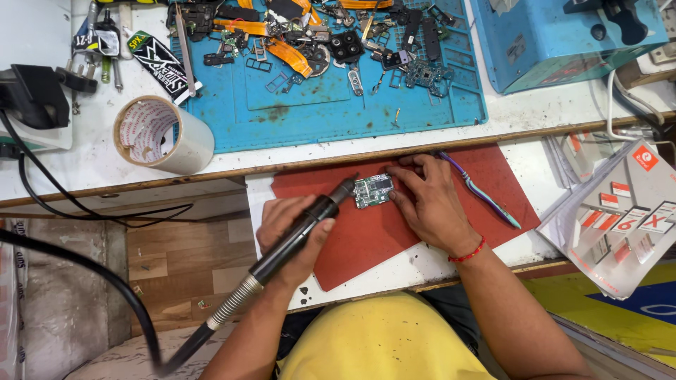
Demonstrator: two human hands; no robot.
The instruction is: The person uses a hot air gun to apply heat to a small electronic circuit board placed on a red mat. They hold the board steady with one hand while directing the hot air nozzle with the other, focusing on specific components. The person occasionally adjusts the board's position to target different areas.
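Our left hand (285, 229) wraps its fingers around the black hot-air wand (296, 236), nozzle angled at the circuit board (372, 190). Our right hand (426, 200) pins that board on the red mat (366, 239) with fingertips pressed together; a toothbrush (482, 190) lies just beyond its knuckles.

Red mat (366, 236); green circuit board (372, 190); black handpiece (292, 239).
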